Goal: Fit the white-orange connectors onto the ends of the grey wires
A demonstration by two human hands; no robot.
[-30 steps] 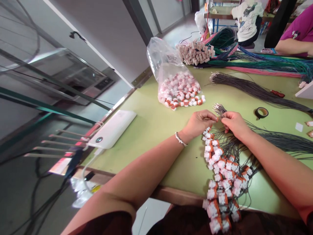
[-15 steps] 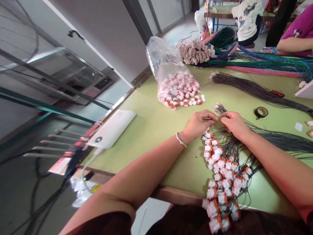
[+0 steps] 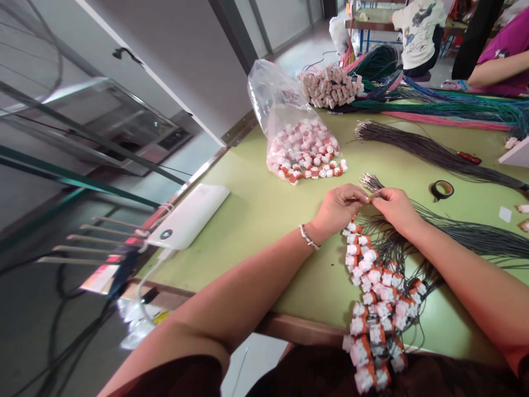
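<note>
1. Clock directions taken from the hands, 12 o'clock = far edge of view.
2. Right hand (image 3: 392,207): fingers closed, gripping the dark wire bundle (image 3: 369,181) just behind its bare metal tips; wires trail off toward 3 to 4 o'clock.
3. Left hand (image 3: 339,207): fingers curled, tips drawn in right beside the right thumb — too small to tell whether they're closed on anything.
4. Wired connectors (image 3: 374,275), white and orange, heaped at 6 o'clock, running down over the near edge of the worktop (image 3: 256,259). Dark wires come out of the heap.
5. Clear plastic bag (image 3: 303,135) at 10 to 11 o'clock, with loose connectors (image 3: 314,172) of the same colours in and at its mouth.
6. Second wire bundle (image 3: 413,148), bare tips too, lies at 1 to 2 o'clock, apart from the hands. Tape roll (image 3: 442,190) at 3 o'clock. White power bank (image 3: 188,218) at 9 o'clock.
7. Progress, my judgement: partway. Heap at 6 o'clock looks done; bare tips in the right hand, the bagged pieces and the 2nd bundle look left — exact counts can't be told.
</note>
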